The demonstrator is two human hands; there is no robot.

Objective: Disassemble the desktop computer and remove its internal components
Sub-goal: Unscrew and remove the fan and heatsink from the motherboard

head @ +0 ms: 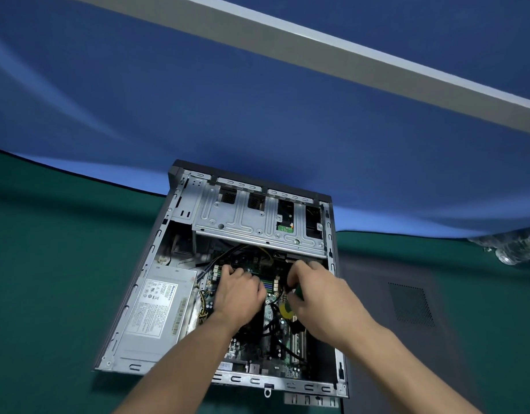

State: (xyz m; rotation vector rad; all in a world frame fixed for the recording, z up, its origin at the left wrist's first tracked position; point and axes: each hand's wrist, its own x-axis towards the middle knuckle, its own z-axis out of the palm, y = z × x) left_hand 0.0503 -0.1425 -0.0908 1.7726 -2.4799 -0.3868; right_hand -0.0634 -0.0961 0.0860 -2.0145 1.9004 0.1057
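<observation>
Two hands work low-centre in the open grey metal computer case (180, 234) — left hand (238, 294) curled on the green motherboard (269, 297), grip hidden; right hand (314, 297) pinches a green-handled tool (298, 291).

We saw the computer (227, 279) lying on its side on the green tabletop (48, 264), side panel off and interior exposed. A grey power supply (159, 312) sat at its left, a metal drive cage (257, 222) spanned the far end, and the green motherboard (272, 330) with black cables (275, 327) lay between.
</observation>
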